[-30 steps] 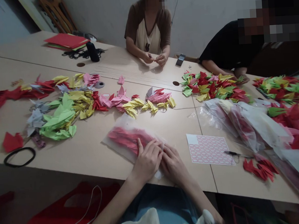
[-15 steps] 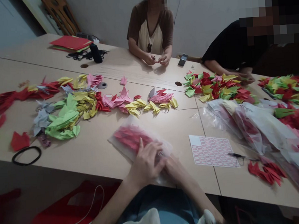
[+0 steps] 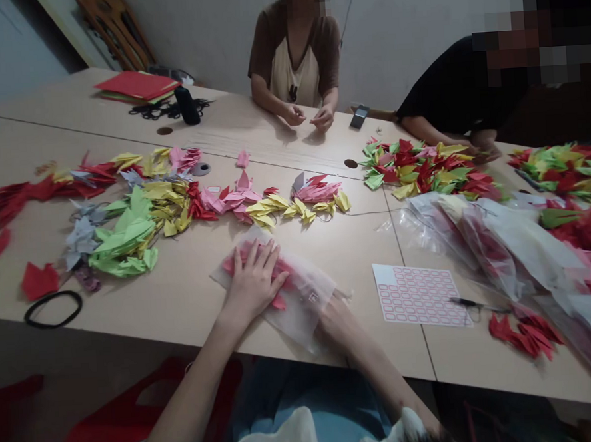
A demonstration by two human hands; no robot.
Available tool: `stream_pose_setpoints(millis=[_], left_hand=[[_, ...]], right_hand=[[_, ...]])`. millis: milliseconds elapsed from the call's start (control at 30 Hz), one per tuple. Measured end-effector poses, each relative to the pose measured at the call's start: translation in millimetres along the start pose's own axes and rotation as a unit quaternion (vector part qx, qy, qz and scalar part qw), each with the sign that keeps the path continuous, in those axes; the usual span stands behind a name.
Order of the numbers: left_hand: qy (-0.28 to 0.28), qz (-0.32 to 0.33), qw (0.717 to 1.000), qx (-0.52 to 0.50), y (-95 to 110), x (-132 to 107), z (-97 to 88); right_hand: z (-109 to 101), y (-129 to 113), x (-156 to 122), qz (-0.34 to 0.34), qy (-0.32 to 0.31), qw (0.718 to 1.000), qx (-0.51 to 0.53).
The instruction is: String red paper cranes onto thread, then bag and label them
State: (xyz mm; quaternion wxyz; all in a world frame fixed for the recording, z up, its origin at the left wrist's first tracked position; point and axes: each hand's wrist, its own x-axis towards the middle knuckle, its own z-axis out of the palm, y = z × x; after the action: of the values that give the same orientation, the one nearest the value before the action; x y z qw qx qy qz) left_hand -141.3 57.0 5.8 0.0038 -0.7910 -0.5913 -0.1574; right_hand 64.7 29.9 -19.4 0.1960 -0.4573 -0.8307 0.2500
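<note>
A frosted plastic bag (image 3: 300, 301) lies on the table in front of me, with pinkish-red folded paper pieces (image 3: 279, 301) showing through it. My left hand (image 3: 255, 277) rests flat on the bag's far left part, fingers spread over the paper. At the bag's right end is my right hand (image 3: 334, 312); its fingers are covered by the plastic, and I cannot tell whether they are inside it or how they are bent. Folded paper strings in yellow (image 3: 265, 211), pink (image 3: 238, 196) and green (image 3: 126, 238) lie beyond and to the left.
To the right are a sticker sheet (image 3: 415, 294), a black-handled tool (image 3: 473, 303), red folded papers (image 3: 525, 333) and more plastic bags (image 3: 517, 241). A black ring (image 3: 53, 309) lies at the left edge. Two other people (image 3: 293, 68) sit across the table (image 3: 181, 315).
My left hand has moved left and away from me, from the bag's near right part onto the paper inside, and its fingers have flattened. My right hand stays at the bag's right end.
</note>
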Motion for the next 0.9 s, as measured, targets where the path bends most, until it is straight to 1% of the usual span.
stream_pose_setpoints(millis=[133,300,400,500,600,700,733,800,833,900], left_hand=[[-0.034,-0.009,0.999,0.020,4,1,-3.9],[-0.062,-0.020,0.997,0.038,7,3,-6.0],[-0.074,-0.027,0.996,0.040,7,4,-4.9],[-0.084,-0.037,0.995,0.040,8,3,-4.0],[-0.095,-0.077,0.991,0.052,20,-1,-7.6],[-0.123,-0.141,0.980,0.072,39,-7,-18.0],[-0.131,-0.152,0.977,0.077,46,-9,-22.0],[-0.133,-0.141,0.978,0.076,54,-9,-27.4],[-0.124,-0.120,0.982,0.072,57,-8,-27.8],[-0.101,-0.072,0.991,0.058,57,-4,-23.0]], right_hand=[[2,-1,3,-0.050,-0.032,0.997,-0.050],[-4,-13,9,-0.087,-0.052,0.982,-0.157],[-11,-16,7,-0.091,-0.037,0.982,-0.162],[-26,-14,-4,-0.087,-0.010,0.986,-0.142],[-46,-6,-21,-0.053,0.025,0.990,-0.126],[-64,4,-40,0.020,0.057,0.989,-0.132],[-68,8,-47,0.047,0.062,0.989,-0.127],[-73,15,-59,0.090,0.059,0.988,-0.109],[-73,18,-65,0.104,0.057,0.988,-0.102],[-71,22,-73,0.120,0.055,0.987,-0.095]])
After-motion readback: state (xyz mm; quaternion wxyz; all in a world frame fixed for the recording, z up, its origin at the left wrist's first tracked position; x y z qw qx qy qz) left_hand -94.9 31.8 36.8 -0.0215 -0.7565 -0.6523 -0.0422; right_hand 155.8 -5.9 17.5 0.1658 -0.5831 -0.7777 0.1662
